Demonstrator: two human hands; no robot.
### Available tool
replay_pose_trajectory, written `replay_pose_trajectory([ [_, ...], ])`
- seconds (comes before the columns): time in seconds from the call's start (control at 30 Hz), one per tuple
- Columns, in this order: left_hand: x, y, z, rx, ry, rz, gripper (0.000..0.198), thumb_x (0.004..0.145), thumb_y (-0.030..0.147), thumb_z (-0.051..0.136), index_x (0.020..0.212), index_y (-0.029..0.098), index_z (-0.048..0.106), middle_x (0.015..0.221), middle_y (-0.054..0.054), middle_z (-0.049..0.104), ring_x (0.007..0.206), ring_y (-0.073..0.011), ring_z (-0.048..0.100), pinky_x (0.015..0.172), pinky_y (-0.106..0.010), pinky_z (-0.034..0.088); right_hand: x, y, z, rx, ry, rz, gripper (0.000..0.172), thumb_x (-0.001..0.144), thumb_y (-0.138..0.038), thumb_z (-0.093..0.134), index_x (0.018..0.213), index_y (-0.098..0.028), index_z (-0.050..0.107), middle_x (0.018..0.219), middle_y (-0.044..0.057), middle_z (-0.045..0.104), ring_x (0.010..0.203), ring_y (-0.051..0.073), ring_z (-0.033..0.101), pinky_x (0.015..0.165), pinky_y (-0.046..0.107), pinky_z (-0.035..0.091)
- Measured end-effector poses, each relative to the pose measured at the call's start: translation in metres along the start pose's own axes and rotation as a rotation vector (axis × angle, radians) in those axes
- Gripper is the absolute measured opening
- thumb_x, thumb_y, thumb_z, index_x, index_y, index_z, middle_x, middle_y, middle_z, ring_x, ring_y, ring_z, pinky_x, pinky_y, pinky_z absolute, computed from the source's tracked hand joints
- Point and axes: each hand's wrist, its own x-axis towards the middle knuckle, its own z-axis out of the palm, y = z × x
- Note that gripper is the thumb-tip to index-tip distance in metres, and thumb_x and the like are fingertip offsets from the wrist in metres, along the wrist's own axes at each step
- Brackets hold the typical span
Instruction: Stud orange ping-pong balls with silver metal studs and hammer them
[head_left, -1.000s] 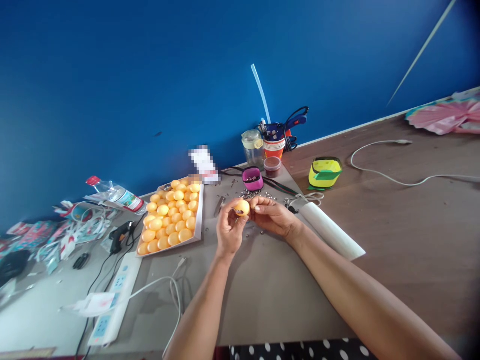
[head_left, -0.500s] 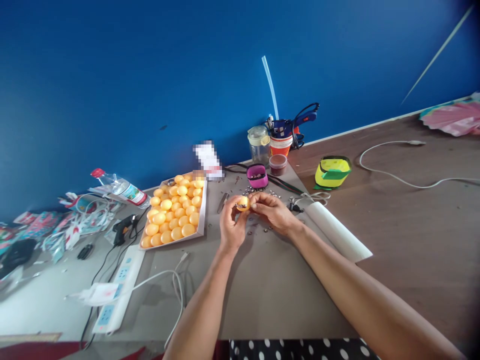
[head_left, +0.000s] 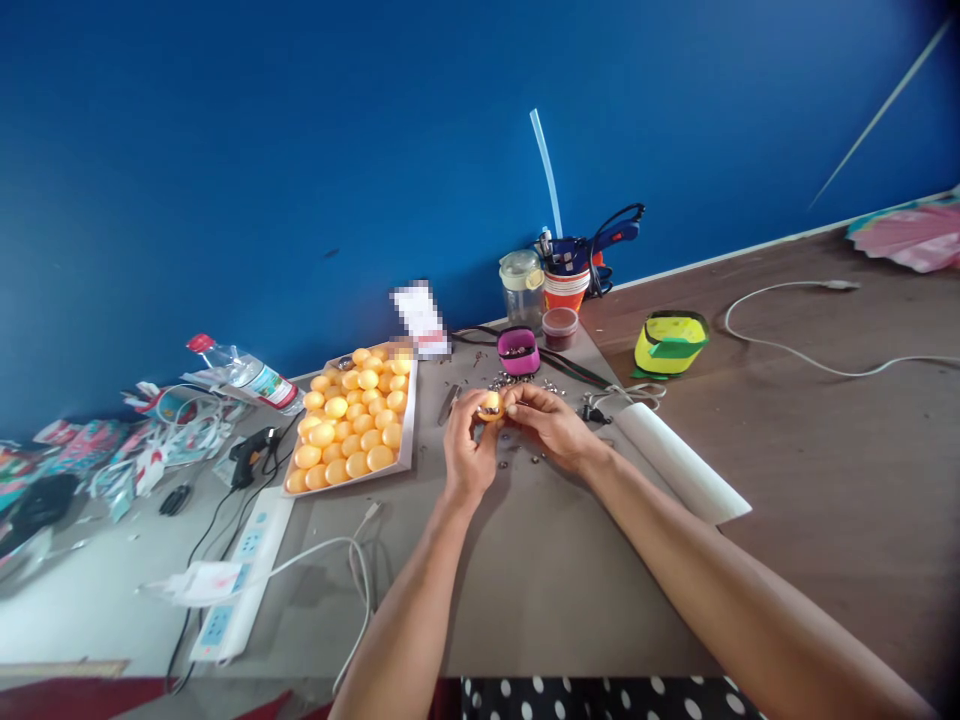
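Note:
An orange ball (head_left: 491, 403), like a table tennis ball, with dark shiny bits along its surface, is pinched between the thumb and fingers of my left hand (head_left: 469, 440). My right hand (head_left: 550, 422) is closed at the ball's right side, thumb and forefinger pressed together; whatever is between them is too small to make out. Just beyond my hands, small shiny metallic pieces (head_left: 551, 388) lie scattered in front of a purple container (head_left: 518, 351) with more pieces inside. A shallow box (head_left: 409, 425) full of similar orange balls (head_left: 360, 442) stands to the left.
A white power strip (head_left: 244, 575) with cables, a black glue gun (head_left: 247, 458) and a plastic bottle (head_left: 262, 380) are at left. Behind stand a clear jar (head_left: 521, 290) and a paper cup (head_left: 566, 290). A yellow container (head_left: 670, 343) and white roll (head_left: 682, 462) are at right.
The whole view has shifted slightly. Both hands stay together at the ball, which appears turned a little, its dark shiny bits showing differently.

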Motion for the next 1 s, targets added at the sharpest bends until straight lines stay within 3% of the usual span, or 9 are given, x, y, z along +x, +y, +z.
replay_pose_trajectory([
  [1.0, 0.0002, 0.006, -0.0021, 0.212, -0.057, 0.196, 0.026, 0.085, 0.021, 0.049, 0.11, 0.019, 0.051, 0.112, -0.012, 0.057, 0.108, -0.0201, 0.053, 0.09, -0.036, 0.045, -0.0009, 0.0027, 0.0057, -0.048, 0.188, 0.092, 0.027, 0.06, -0.031, 0.073, 0.067, -0.018, 0.051, 0.066, -0.004, 0.054, 0.064, 0.01, 0.05, 0.066, 0.025, 0.04],
])
